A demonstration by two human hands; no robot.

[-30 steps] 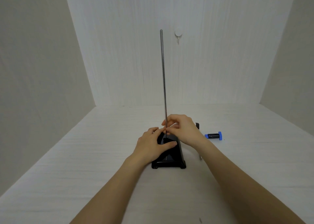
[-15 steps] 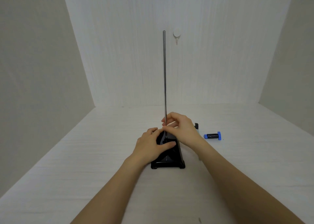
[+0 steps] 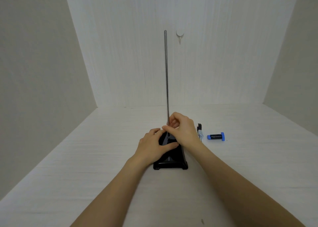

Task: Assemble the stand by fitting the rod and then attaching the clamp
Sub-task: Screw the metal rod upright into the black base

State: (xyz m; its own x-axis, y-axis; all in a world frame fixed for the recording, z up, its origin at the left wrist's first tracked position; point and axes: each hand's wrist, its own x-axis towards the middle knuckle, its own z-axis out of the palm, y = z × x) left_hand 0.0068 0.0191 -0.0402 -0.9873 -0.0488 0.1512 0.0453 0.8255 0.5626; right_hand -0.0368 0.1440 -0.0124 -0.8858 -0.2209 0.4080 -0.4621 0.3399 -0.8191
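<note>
A thin metal rod [image 3: 166,75] stands upright with its lower end in the black stand base [image 3: 172,163] at the middle of the white table. My right hand [image 3: 182,130] pinches the rod just above the base. My left hand [image 3: 153,146] lies over the left side of the base, fingers flat on it and thumb across its top. The metal clamp [image 3: 200,132] with a black end lies on the table just right of my right wrist, partly hidden by it. A black and blue boss head piece [image 3: 216,136] lies further right.
The white table [image 3: 86,157] is boxed in by pale walls at the left, back and right. A small white hook [image 3: 180,35] hangs on the back wall beside the rod's top.
The rod's top has shifted slightly right, standing more upright. My right hand's fingers have moved around the rod's foot. My left hand stays on the base.
</note>
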